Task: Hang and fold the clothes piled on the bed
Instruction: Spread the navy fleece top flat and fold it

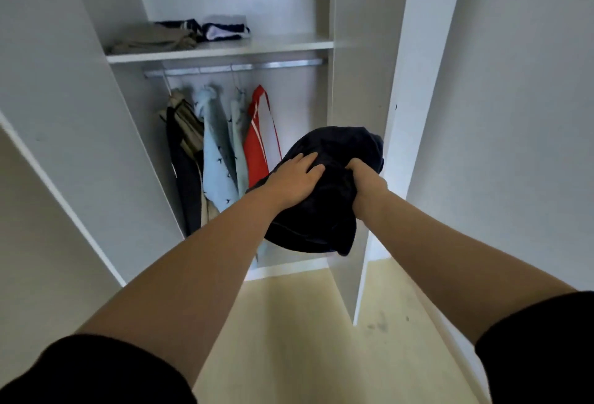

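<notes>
Dark garment (334,146) is held as a bunched bundle in mid-air between both hands, in front of an open wardrobe (356,82). The left hand (294,178) is laid flat on top of it, fingers straight and slightly spread, pressing on the cloth. The right hand (366,183) is clenched around a fold at the bundle's right side, its fingers buried in the fabric. Beyond the left hand, hanging clothes (215,153) are seen on a rail (273,66): a dark piece, two pale blue ones, and a red one nearest the hands. Higher up, folded clothes (154,38) are laid on a shelf (273,45). Below the hands, pale yellow floor (289,323) is seen.
</notes>
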The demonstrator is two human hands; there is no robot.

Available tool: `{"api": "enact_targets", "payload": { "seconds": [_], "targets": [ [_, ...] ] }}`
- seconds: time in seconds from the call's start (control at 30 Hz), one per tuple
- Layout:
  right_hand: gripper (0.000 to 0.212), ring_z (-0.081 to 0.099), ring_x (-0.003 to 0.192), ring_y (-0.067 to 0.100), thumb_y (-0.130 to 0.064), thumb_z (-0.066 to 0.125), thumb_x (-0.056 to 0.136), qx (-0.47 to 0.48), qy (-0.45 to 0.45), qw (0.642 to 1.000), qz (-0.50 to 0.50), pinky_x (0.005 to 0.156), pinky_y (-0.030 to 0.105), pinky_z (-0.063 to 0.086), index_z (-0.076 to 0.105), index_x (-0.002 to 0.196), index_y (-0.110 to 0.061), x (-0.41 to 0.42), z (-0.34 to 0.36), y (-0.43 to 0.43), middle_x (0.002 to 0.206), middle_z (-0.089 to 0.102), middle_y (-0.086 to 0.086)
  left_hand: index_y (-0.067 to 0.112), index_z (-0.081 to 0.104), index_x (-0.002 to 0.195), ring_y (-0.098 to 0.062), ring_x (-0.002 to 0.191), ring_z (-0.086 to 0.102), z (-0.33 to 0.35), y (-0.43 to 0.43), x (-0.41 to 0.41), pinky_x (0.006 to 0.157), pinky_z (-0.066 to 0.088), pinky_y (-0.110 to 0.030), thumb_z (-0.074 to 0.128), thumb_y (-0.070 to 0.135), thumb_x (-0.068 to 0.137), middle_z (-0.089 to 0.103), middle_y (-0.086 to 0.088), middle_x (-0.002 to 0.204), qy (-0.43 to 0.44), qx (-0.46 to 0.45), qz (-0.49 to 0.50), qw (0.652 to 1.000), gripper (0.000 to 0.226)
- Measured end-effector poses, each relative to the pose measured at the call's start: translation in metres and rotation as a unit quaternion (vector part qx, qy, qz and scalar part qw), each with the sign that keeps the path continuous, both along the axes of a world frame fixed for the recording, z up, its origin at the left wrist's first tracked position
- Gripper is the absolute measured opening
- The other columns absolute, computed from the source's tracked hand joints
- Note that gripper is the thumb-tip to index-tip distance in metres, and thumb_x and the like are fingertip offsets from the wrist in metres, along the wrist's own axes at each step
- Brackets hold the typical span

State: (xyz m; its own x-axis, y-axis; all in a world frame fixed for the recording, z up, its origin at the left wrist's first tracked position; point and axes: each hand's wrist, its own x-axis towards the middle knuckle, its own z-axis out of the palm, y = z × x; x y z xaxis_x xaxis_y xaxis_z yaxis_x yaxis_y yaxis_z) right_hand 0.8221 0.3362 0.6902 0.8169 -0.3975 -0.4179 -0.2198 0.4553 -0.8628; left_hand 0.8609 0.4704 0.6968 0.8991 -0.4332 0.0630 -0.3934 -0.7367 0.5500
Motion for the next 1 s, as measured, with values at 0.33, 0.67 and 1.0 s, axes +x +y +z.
{"api": "enact_targets", "payload": {
  "seconds": [0.33, 0.67, 1.0],
  "targets": [
    [0.045, 0.064, 0.099, 0.036, -0.018, 0.058, 0.076, 0.018, -0.113, 0.992, 0.058, 0.090, 0.048, 0.053, 0.061, 0.120, -0.008, 0.168, 0.088, 0.016, 0.113, 0.066, 0.015, 0.020, 0.036, 0.146, -0.017, 0.143, 0.025, 0.089, 0.016, 0.138, 0.116, 0.021, -0.040, 0.035, 0.035, 0.101, 0.032, -0.002, 0.154, -0.169, -0.044, 0.063, 0.983, 0.047],
    [0.049, 0.066, 0.097, 0.033, -0.017, 0.060, 0.070, 0.033, -0.212, 0.974, 0.070, 0.088, 0.045, 0.055, 0.062, 0.118, -0.008, 0.339, 0.161, 0.012, 0.111, 0.067, 0.014, 0.020, 0.041, 0.143, -0.016, 0.141, 0.028, 0.156, 0.016, 0.310, 0.115, 0.020, -0.032, 0.038, 0.030, 0.101, 0.038, -0.005, 0.150, -0.293, -0.078, 0.081, 0.949, 0.044],
    [0.036, 0.063, 0.099, 0.028, -0.021, 0.060, 0.074, 0.019, -0.272, 0.961, 0.039, 0.091, 0.040, 0.051, 0.062, 0.106, -0.006, 0.489, 0.199, 0.041, 0.105, 0.065, 0.009, 0.017, 0.040, 0.144, -0.018, 0.139, 0.031, 0.192, 0.071, 0.452, 0.117, 0.021, -0.038, 0.033, 0.034, 0.103, 0.038, -0.005, 0.150, -0.335, -0.123, 0.019, 0.934, 0.045]
  ]
}}
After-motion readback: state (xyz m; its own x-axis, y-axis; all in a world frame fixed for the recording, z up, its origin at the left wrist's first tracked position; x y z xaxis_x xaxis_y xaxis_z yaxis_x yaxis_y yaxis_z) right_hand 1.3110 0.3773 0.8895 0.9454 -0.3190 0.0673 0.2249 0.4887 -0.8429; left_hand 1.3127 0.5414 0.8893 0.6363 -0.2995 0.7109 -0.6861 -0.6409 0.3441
